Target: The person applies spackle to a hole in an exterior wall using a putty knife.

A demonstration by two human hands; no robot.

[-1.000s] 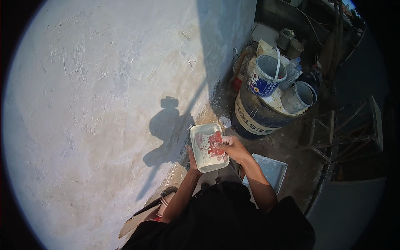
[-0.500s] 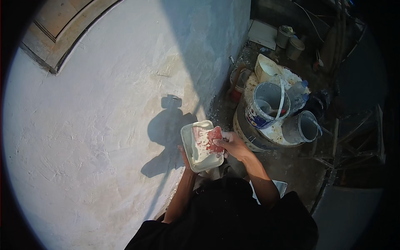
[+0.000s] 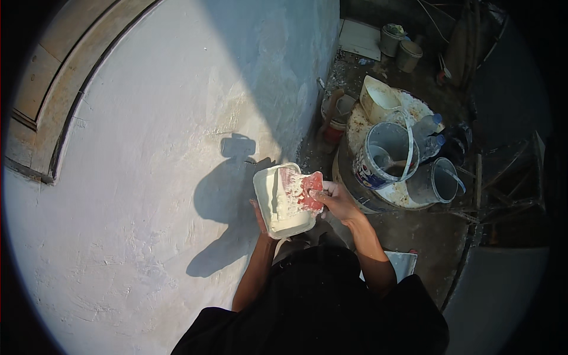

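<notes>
Holding tray (image 3: 264, 203), cream paste (image 3: 284, 211) inside, red scraper (image 3: 310, 188)

paste-smeared red scraper (image 3: 311, 190), over pale tray (image 3: 261, 198)

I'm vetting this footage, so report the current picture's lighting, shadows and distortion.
Head view: sunlight on the wall, with a dark figure-shaped shadow across it; head view: wooden frame at upper left bows with the fisheye, corners black; head view: far-right metal frame dim; head view: tray and red scraper well lit, reasonably sharp.
</notes>
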